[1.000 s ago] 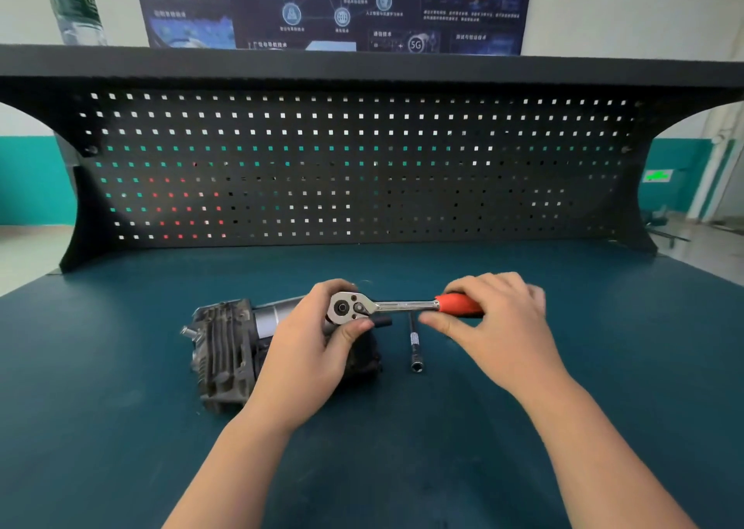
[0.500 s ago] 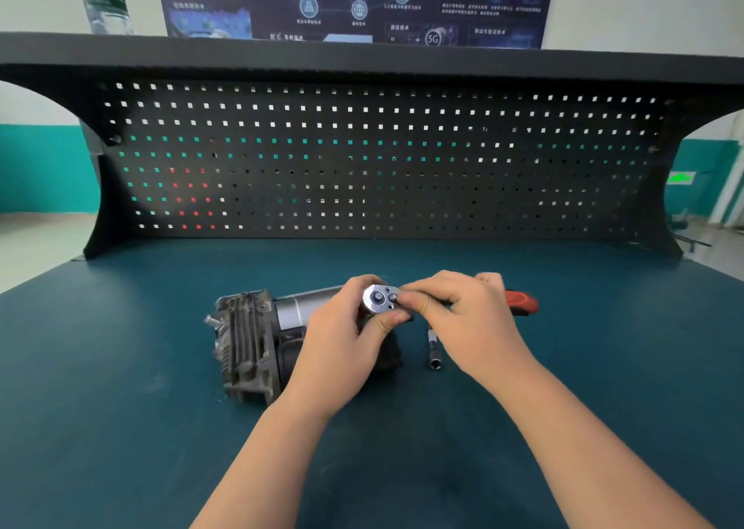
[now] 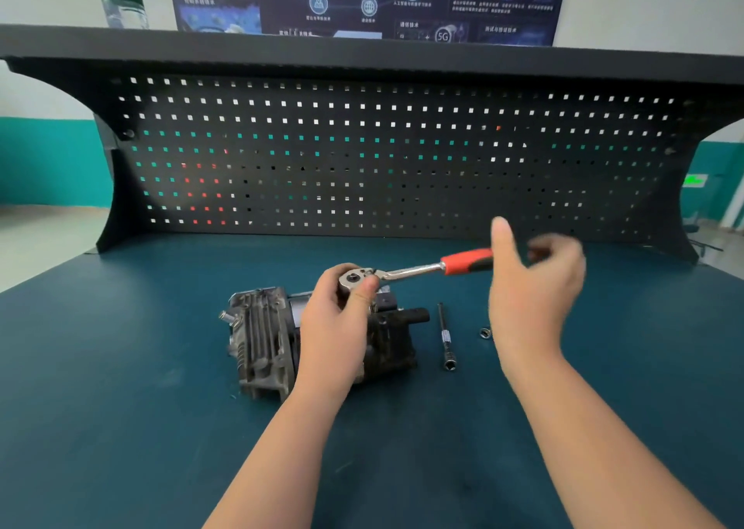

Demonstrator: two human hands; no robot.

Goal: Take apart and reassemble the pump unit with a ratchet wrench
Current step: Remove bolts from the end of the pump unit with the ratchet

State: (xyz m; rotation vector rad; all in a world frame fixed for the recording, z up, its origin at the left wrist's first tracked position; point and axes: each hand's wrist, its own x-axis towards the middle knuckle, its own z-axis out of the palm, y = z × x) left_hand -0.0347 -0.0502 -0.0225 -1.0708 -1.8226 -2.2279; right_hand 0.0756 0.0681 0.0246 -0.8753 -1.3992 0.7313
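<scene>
Since half a second ago the right hand (image 3: 527, 287) has left the ratchet head and swung out toward the handle — fingers spread, blurred, holding nothing, just in front of the red grip.

Head view: left hand (image 3: 338, 323) rests over the dark, finned cast-metal pump unit (image 3: 261, 343) and pinches the chrome head of the red-handled ratchet wrench (image 3: 418, 271) between thumb and fingers, steadying it on top of the housing. Pump unit lies on its side near the middle of the teal worktop (image 3: 120, 408), long axis running left–right, finned end to the left, black stub to the right. Wrench shaft points right and slightly away, handle raised.

Beside the pump, a slim black extension bar (image 3: 445, 335) lies front-to-back; a small loose socket (image 3: 485, 332) sits just right of it.

Judgement: pump looks heavy and rigid, likely greasy — brace it by the body, not the fins. Wrench is stiff steel; take it by the rubber grip for leverage.
</scene>
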